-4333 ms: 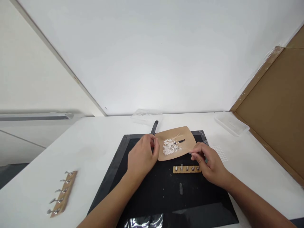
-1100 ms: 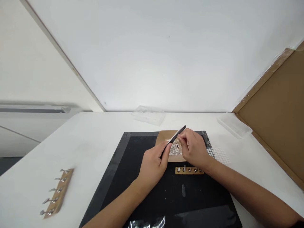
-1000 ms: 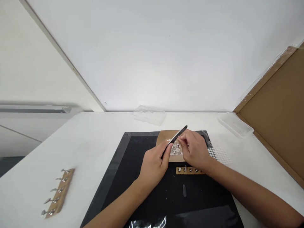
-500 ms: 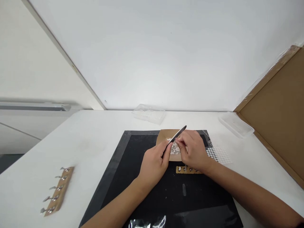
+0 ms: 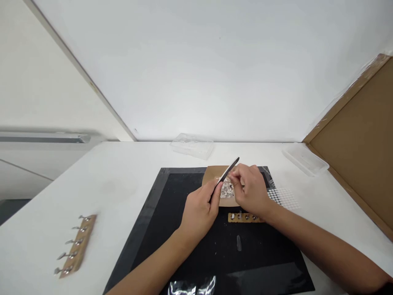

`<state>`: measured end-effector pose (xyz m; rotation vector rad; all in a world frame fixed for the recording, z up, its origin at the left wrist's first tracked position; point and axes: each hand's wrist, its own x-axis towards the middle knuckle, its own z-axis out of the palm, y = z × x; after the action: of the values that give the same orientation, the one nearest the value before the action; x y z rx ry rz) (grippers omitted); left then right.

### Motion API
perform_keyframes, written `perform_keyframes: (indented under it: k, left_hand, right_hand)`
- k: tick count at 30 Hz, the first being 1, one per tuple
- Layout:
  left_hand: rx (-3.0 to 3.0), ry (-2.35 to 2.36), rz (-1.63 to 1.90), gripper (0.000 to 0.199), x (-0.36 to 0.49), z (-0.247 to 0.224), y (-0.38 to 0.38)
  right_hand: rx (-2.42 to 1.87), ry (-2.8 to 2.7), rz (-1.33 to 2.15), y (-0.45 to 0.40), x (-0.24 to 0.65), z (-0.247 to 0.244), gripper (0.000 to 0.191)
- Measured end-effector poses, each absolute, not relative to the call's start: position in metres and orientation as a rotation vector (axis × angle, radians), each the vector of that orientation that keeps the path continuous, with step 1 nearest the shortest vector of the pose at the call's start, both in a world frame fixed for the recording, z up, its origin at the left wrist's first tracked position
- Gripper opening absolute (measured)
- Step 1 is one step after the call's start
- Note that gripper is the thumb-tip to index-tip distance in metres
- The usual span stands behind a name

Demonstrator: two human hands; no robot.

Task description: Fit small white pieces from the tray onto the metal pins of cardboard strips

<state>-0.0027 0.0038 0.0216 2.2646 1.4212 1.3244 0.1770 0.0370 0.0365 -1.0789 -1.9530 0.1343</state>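
My left hand (image 5: 201, 200) is closed around a slim nail file (image 5: 227, 172), dark with a pale face, which slants up to the right. My right hand (image 5: 250, 186) is closed in a pinch close beside the file; what lies between its fingertips is too small to make out. Below both hands sits a tan paper tray (image 5: 211, 174) with many small white bits (image 5: 227, 190) in it. A short strip with metal nail stands (image 5: 244, 217) lies in front of the tray, partly covered by my right hand. Nearer to me rests a clear false nail tip (image 5: 238, 243).
A black mat (image 5: 181, 229) covers the middle of the white table. A sheet of white adhesive dots (image 5: 284, 197) is at the right, another strip of nail stands (image 5: 76, 246) at the left. Two clear plastic boxes (image 5: 193, 146) (image 5: 306, 159) lie behind. A cardboard panel (image 5: 359, 135) stands at the right.
The file's tip has shifted slightly up and left. My right hand has moved a little, with its fingers still pinched near the file. Otherwise the layout looks the same.
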Motion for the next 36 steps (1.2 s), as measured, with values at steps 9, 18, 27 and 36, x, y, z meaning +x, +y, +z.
perform_keyframes:
  k: [9,18,27,36]
  left_hand:
    - [2.261,1.409,1.348,0.022,0.001,0.022,0.002]
    - [2.235,1.416,1.336,0.024,0.002,0.02,0.003]
    - [2.255,1.433,1.341,0.023,0.003,0.023,-0.001]
    - [2.257,1.413,1.372,0.022,0.002,0.026,-0.002]
  right_hand:
    - [-1.075,-1.941,0.21,0.033,0.176,0.037,0.023]
    - [-1.085,-1.983,0.151,0.034,0.175,0.041,0.022]
    - [-1.12,-1.949,0.241,0.032,0.179,0.04,0.022]
    - [-1.073,-1.947,0.312,0.025,0.176,0.05,0.021]
